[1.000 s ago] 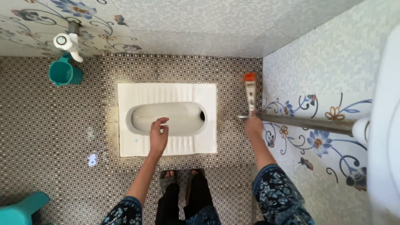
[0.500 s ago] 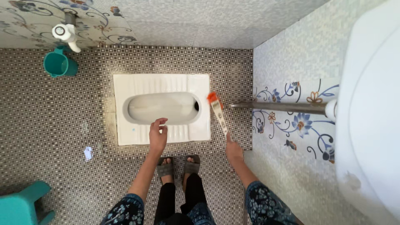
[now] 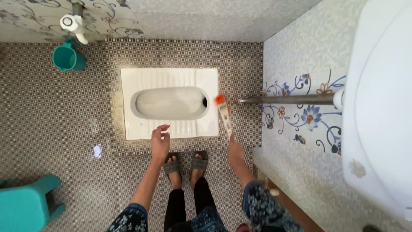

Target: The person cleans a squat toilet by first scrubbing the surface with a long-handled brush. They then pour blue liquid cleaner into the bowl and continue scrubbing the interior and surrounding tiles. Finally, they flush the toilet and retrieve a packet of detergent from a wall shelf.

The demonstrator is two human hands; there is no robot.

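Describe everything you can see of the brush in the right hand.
The brush is long and slim, with a pale, flat handle and a short orange head that looks like bristles. The right hand grips the near end of the handle. The head points away from the person and hangs over the right edge of the white squat pan. Whether it touches the pan cannot be told. It tilts slightly leftward. It looks like plastic.

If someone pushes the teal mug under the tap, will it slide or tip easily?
The teal mug looks like thin plastic, so it is probably light and would slide. It stands upright on a wide base, so tipping seems less likely. Whether it holds water is unclear.
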